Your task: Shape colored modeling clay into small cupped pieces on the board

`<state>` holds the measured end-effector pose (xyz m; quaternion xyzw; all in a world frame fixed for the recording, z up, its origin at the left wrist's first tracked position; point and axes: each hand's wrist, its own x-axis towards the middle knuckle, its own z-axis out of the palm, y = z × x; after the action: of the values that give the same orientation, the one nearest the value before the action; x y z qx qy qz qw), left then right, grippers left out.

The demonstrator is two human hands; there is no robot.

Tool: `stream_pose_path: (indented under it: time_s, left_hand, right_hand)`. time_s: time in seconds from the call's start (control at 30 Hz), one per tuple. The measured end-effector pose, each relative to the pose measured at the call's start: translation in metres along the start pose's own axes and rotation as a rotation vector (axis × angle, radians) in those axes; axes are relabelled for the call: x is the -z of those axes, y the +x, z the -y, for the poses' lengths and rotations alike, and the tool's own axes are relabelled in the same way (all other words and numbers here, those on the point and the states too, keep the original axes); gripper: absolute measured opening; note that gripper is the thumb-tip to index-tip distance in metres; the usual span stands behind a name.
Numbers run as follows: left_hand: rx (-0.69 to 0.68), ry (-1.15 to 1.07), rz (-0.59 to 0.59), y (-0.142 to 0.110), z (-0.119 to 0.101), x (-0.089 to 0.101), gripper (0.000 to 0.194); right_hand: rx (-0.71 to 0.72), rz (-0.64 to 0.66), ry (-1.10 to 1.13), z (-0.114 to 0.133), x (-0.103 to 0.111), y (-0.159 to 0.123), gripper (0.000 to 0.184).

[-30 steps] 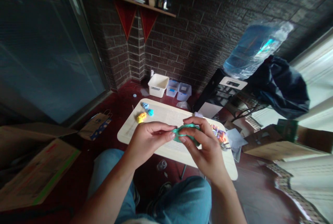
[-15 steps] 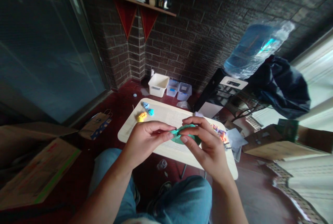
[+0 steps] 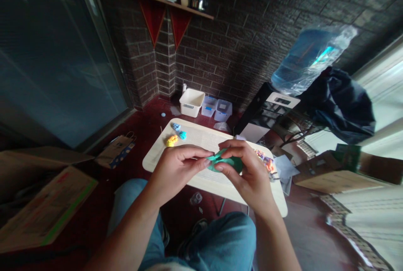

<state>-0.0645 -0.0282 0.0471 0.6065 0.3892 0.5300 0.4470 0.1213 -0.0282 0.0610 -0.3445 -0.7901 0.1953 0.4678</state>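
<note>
Green piece, pliable, smooth and folded, substance unclear: held above the cream, round-cornered table, left hand pinching its narrow end, right hand's grip closed on its broader, rounded body. On the tabletop: lumpy yellow bundle, two crumpled blue bundles, small multicoloured heap at right.

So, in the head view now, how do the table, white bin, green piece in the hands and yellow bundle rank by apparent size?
1. Table
2. White bin and green piece: unsure, since the green piece is nearer the camera and partly covered
3. Yellow bundle
</note>
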Motion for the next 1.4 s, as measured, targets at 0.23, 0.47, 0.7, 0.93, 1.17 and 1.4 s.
stream_pose_path:
  time_s: [0.23,0.47,0.7,0.93,1.17,1.4]
  left_hand:
    - [-0.06,0.067,0.018,-0.001,0.0,0.001,0.015]
    - [-0.097,0.211,0.005,-0.004,-0.002,0.0,0.021]
    - [-0.082,0.264,0.043,-0.004,-0.005,-0.001,0.026]
    - [0.071,0.083,0.078,-0.006,-0.001,0.001,0.029]
    - [0.121,-0.093,0.016,-0.002,0.009,-0.003,0.027]
    - [0.138,-0.147,-0.137,0.002,0.017,0.0,0.025]
  right_hand:
    - [-0.04,0.016,0.009,0.0,0.0,0.001,0.023]
    - [-0.05,0.047,-0.109,0.004,0.002,0.007,0.02]
    - [-0.142,0.041,-0.116,0.006,0.001,0.008,0.017]
    - [-0.273,0.009,-0.044,0.003,0.0,0.007,0.017]
    - [-0.317,-0.001,0.076,-0.001,-0.002,0.001,0.024]
    - [-0.282,0.02,0.147,-0.005,0.009,-0.012,0.024]
